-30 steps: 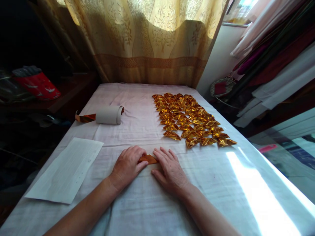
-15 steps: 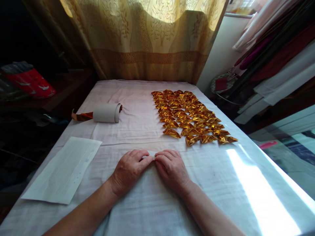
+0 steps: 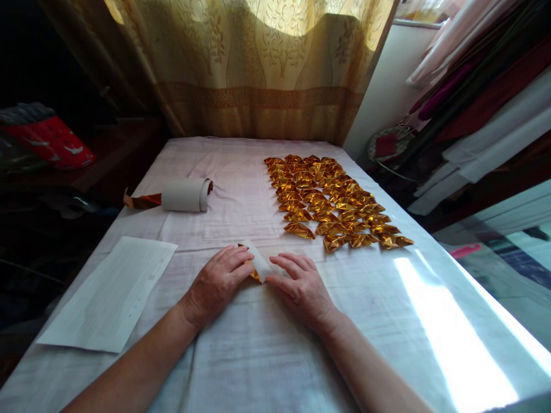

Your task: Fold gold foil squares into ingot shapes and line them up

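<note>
On the white cloth (image 3: pixel 258 355) covering the desk, seen from the head camera, both hands are working at one small folded paper (image 3: pixel 257 265), white on its upper face with gold foil showing at its near edge. That paper is lying just near of the front row of the gold folded pieces (image 3: pixel 331 201), slightly to their left. The left hand (image 3: pixel 215 284) is resting palm down, its grip closing on the paper's left side with fingertips pressing the gold edge. The right hand (image 3: pixel 301 287) is lying flat just beside it, fingers together, its fingertips touching the paper's right corner; whether it is pinching the paper I cannot tell. Left of the gold pieces, well apart, a white roll (image 3: pixel 185 194) is lying on its side with a gold strip trailing from it. Nearer and further left of the pieces, a white sheet (image 3: pixel 109 292) is lying flat. Behind the pieces a patterned curtain (image 3: pixel 258 69) is hanging.
</note>
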Motion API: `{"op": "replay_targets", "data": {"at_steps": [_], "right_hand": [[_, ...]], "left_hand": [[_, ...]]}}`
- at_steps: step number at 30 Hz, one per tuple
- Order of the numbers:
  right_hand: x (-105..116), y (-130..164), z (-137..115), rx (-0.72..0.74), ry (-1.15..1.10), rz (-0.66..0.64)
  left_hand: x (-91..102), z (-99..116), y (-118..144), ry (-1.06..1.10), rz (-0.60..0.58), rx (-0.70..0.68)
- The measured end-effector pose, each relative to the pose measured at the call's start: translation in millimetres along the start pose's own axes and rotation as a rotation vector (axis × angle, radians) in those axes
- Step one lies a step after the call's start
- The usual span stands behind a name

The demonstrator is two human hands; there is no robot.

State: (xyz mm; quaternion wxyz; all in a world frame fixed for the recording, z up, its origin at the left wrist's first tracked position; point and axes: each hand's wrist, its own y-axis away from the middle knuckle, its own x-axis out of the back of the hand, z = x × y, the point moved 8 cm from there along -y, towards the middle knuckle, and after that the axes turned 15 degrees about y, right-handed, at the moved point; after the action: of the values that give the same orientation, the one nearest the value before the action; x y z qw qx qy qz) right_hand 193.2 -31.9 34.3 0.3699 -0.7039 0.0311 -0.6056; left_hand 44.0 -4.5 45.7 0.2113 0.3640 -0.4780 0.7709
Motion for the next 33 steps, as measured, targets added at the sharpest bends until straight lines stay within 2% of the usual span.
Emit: {"op": "replay_targets", "data": {"at_steps": [3, 7, 11, 16, 20, 24, 26, 33], "right_hand": [[-4.2, -1.8, -5.5, 0.034, -0.018, -0.052], [-9.5, -2.9, -5.7, 0.009, -0.036, -0.107], [-13.1, -2.7, -6.6, 0.008, -0.068, -0.151], [-7.5, -6.0, -9.6, 0.052, -0.031, -0.076], [-3.3, -8.9, -14.3, 0.1, -0.025, -0.024], [-3.2, -9.3, -20.1, 0.135, -0.068, -0.026], [-4.1, -9.3, -23.1, 0.147, -0.097, -0.04], [-7.3, -8.4, -29.2, 0.158, -0.151, -0.112]], "left_hand": [[-1.3, -10.1, 3.8, 0.037, -0.031, 0.031], [-2.8, -17.1, 5.3, 0.16, -0.068, 0.076], [-1.3, -24.6, 6.4, 0.324, -0.046, 0.155], [-3.4, -32.7, 9.9, 0.442, -0.048, 0.228], [-6.1, -28.4, 8.8, 0.437, -0.136, 0.205], [-6.6, -16.1, 4.2, 0.376, -0.232, 0.13], [-6.9, -12.8, 2.3, 0.356, -0.258, 0.143], [-10.9, -10.0, 3.6, 0.326, -0.229, 0.249]]}}
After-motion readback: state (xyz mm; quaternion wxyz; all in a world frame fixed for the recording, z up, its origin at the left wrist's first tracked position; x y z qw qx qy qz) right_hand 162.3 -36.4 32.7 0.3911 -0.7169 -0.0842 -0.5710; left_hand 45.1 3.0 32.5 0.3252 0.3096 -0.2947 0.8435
